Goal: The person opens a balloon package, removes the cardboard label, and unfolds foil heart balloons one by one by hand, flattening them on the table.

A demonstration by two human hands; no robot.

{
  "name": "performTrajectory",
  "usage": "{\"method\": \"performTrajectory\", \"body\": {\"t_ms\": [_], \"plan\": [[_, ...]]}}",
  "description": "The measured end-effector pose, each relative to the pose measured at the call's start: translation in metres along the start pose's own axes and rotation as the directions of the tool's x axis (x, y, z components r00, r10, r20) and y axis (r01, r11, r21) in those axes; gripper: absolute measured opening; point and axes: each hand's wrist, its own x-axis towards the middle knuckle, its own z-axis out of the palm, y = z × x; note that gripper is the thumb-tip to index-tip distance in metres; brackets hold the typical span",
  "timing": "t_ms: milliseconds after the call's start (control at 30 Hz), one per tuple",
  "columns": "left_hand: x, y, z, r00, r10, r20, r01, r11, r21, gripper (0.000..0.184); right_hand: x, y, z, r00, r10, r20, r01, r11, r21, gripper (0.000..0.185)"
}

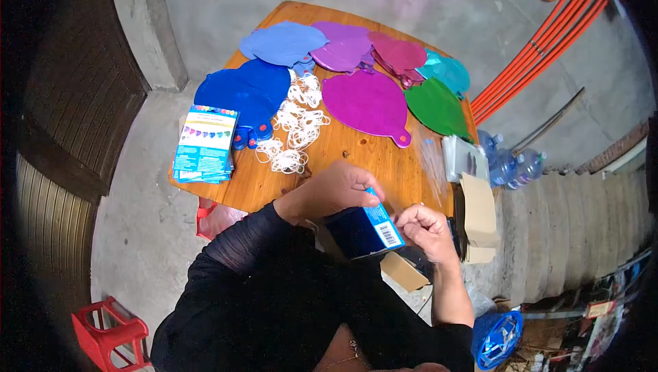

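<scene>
My left hand (346, 190) grips the top edge of a blue packet (378, 218), its thumb lying on the light blue strip that carries a white barcode. The packet is tilted over my lap, and its broad dark face is turned partly away. Close to the packet's right edge, my right hand (426, 231) has its thumb and forefinger pinched together; whatever is between them is too small to make out. Beyond my hands, white string loops (298, 129) lie on the wooden table (329, 163), near a magenta balloon-shaped piece (367, 103).
Stacks of dark blue (243, 94), light blue (284, 42) and green pieces (437, 108) cover the table's far side. Printed blue packets (204, 146) are piled at left. Clear bags (466, 158) and a cardboard box (478, 211) stand right; a red stool (113, 334) is lower left.
</scene>
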Motion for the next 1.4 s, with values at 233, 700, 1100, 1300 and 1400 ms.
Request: {"method": "performTrajectory", "body": {"t_ms": [233, 700, 1100, 1300, 1400], "plan": [[0.001, -0.007, 0.002, 0.993, -0.040, -0.108, 0.036, 0.998, -0.043, 0.028, -0.008, 0.005, -0.023, 0.984, 0.007, -0.180, -0.031, 0.991, -0.128, 0.006], [0.008, -0.012, 0.021, 0.987, 0.098, -0.127, -0.063, 0.965, 0.256, 0.022, 0.035, -0.028, 0.040, 0.717, -0.695, 0.058, 0.275, 0.206, -0.939, 0.019], [0.001, 0.003, 0.029, 0.955, 0.289, -0.065, -0.182, 0.747, 0.639, 0.022, 0.033, -0.042, 0.036, 0.793, -0.608, 0.038, 0.328, 0.373, -0.868, 0.011], [0.001, 0.002, 0.031, 0.966, 0.251, -0.058, -0.155, 0.745, 0.648, 0.021, 0.032, -0.038, 0.039, 0.745, -0.660, 0.097, 0.304, 0.207, -0.930, 0.009], [0.001, 0.002, 0.033, 0.967, 0.253, -0.039, -0.169, 0.744, 0.646, 0.021, 0.032, -0.038, 0.039, 0.733, -0.672, 0.101, 0.287, 0.171, -0.942, 0.010]]}}
